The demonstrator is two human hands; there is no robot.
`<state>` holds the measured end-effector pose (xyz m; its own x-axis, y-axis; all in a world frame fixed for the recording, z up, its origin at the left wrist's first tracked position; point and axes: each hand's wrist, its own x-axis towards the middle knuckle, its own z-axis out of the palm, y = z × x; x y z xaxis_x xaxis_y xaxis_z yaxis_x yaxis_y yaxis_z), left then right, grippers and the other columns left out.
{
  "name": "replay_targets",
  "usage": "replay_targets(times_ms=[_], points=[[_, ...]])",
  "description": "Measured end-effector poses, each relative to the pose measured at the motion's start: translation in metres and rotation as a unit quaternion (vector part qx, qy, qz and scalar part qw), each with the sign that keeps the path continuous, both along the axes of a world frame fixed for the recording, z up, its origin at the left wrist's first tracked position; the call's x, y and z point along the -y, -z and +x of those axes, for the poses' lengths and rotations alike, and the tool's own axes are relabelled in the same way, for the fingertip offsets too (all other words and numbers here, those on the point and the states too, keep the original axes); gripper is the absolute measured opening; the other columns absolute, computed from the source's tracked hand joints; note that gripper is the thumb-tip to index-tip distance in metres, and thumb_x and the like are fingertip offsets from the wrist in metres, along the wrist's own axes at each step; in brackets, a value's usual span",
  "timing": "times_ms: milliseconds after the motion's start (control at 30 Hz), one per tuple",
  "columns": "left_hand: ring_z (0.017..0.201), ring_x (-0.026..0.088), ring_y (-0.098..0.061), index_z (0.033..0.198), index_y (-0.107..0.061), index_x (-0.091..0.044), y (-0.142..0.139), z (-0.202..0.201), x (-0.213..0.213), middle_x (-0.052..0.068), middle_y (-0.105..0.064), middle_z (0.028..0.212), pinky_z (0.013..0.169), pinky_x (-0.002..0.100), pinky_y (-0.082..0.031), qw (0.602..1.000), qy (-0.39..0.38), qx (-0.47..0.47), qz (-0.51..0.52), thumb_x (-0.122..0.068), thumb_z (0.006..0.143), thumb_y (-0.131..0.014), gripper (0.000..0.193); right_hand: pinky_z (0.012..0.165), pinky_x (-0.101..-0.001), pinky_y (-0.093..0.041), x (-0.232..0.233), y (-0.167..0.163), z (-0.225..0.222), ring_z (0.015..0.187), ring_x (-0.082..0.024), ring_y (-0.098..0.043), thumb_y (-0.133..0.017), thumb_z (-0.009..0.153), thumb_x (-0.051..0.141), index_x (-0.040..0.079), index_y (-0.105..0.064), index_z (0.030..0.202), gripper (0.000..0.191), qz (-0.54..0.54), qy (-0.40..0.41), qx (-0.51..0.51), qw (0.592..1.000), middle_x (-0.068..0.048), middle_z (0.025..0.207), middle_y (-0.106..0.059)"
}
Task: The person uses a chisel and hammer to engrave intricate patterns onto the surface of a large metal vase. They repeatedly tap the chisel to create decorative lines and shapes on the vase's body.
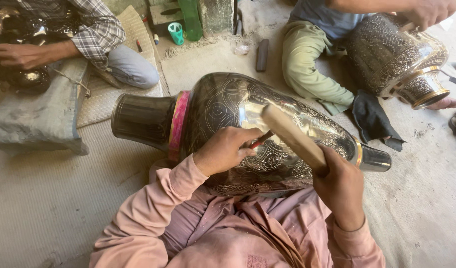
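Head view shows your left hand (223,149) closed around a thin engraving chisel (261,140) whose tip is set on the large engraved metal vase (248,129) lying on its side across your lap, while your right hand (339,186) is clenched on a wooden mallet (292,136) raised just above the chisel's head. If the mallet lands off-centre, it could glance onto your left knuckles, or skid the tip and scar the finished pattern. Because the round vase rests only on your legs, a hard blow could also roll it toward the floor (54,198).
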<state>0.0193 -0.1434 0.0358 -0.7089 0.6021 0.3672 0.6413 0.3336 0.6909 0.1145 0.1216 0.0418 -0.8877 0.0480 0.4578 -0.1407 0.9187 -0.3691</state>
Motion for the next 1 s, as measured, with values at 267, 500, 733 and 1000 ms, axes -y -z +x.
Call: replay_targets(times_ms=[267,500,733,1000], points=[[0.086,0.028,-0.076,0.121,-0.070,-0.013,-0.003,-0.010,-0.002,0.011,-0.077,0.098,0.076,0.038,-0.059,0.996,0.081,-0.014,-0.047,-0.006,0.078,-0.081,0.044,0.062,-0.0339,-0.046,0.004,0.047,0.016,0.066,-0.020,-0.059,-0.079,0.086,0.008,0.002,-0.064,0.102,0.022,-0.187,-0.009,-0.010,0.982,-0.014,0.076,-0.064],[0.083,0.027,-0.074,0.115,-0.073,-0.018,-0.002,-0.026,-0.016,0.007,-0.077,0.091,0.075,0.040,-0.057,0.973,0.164,-0.005,-0.159,-0.010,0.074,-0.084,0.043,0.061,-0.0294,-0.044,0.024,0.099,0.036,0.065,-0.013,-0.055,-0.082,0.086,0.008,0.002,-0.062,0.101,0.025,-0.313,0.013,-0.049,0.948,-0.008,0.076,-0.061],[0.085,0.029,-0.075,0.116,-0.069,-0.015,-0.001,-0.019,-0.001,0.009,-0.074,0.092,0.078,0.041,-0.057,0.986,0.136,-0.022,-0.096,-0.012,0.075,-0.085,0.044,0.061,-0.0323,-0.051,0.017,0.095,0.038,0.066,-0.018,-0.065,-0.082,0.085,0.011,0.002,-0.066,0.111,0.032,-0.298,0.012,-0.011,0.955,-0.012,0.081,-0.070],[0.084,0.028,-0.076,0.117,-0.071,-0.015,-0.001,-0.018,0.002,0.009,-0.075,0.091,0.075,0.040,-0.058,0.988,0.129,0.004,-0.079,-0.011,0.076,-0.085,0.043,0.058,-0.0351,-0.053,0.011,0.061,0.033,0.066,-0.020,-0.071,-0.078,0.086,0.009,0.002,-0.070,0.113,0.029,-0.139,0.022,0.026,0.990,-0.017,0.079,-0.070]])
